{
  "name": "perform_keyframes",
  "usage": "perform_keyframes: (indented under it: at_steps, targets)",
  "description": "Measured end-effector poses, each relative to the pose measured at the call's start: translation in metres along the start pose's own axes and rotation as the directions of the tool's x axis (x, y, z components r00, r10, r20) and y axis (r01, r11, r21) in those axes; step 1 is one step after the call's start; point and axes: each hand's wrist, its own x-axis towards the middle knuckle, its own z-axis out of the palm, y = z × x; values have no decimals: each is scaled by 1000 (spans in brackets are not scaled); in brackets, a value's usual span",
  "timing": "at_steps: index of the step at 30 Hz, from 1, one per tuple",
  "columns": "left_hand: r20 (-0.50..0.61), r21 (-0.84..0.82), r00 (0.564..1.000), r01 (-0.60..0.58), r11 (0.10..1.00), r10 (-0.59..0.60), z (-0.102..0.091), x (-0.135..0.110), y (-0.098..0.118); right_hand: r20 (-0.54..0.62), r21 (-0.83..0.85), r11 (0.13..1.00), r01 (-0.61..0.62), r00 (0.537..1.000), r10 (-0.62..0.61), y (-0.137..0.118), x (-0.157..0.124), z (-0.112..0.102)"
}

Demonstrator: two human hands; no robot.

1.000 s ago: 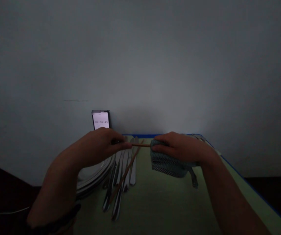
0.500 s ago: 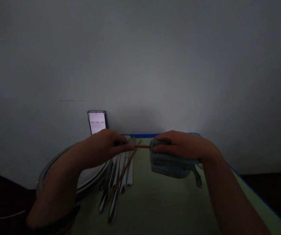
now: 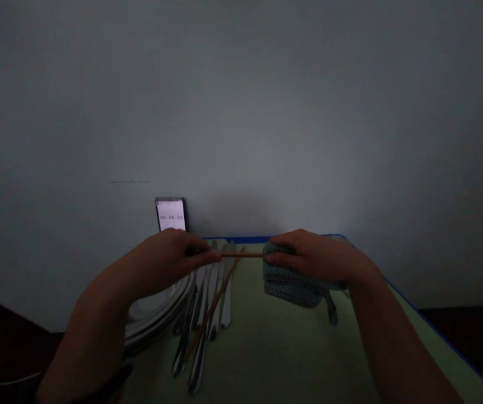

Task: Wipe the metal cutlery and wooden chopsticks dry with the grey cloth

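A thin brown chopstick (image 3: 244, 255) runs level between my two hands above the table. My left hand (image 3: 182, 249) pinches its left end between thumb and fingers. My right hand (image 3: 311, 252) is closed on a grey-green checked cloth (image 3: 294, 289), which wraps the chopstick's right end and hides it. A loose strip of the cloth hangs below my right wrist. Under my left hand, a second chopstick (image 3: 214, 308) lies slantwise across several metal table knives (image 3: 199, 359).
A stack of plates (image 3: 161, 311) is at the left, partly behind my left forearm. Behind my left hand, a phone (image 3: 171, 214) showing a timer leans on the grey wall (image 3: 241, 112). The pale green tabletop (image 3: 262, 359) has a blue edge.
My left hand has moved left, away from the cloth, and a longer piece of the chopstick shows between my hands. The view has shifted slightly.
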Motion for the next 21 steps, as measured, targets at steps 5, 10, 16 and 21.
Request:
perform_keyframes:
  at_steps: [5, 10, 16, 21]
  targets:
    - [3, 4, 1000, 16, 1000, -16, 3, 1, -5, 2, -32, 999, 12, 1000, -12, 1, 2, 1]
    - [10, -14, 1000, 25, 1000, -25, 4, 3, -2, 6, -48, 999, -15, 1000, 15, 0, 3, 2]
    - [4, 19, 999, 35, 999, -35, 1, 2, 0, -29, -79, 997, -4, 1000, 1, 2, 5, 4]
    - [-30, 62, 998, 48, 997, -46, 0, -1, 2, -43, -24, 1000, 11, 999, -12, -2, 6, 6]
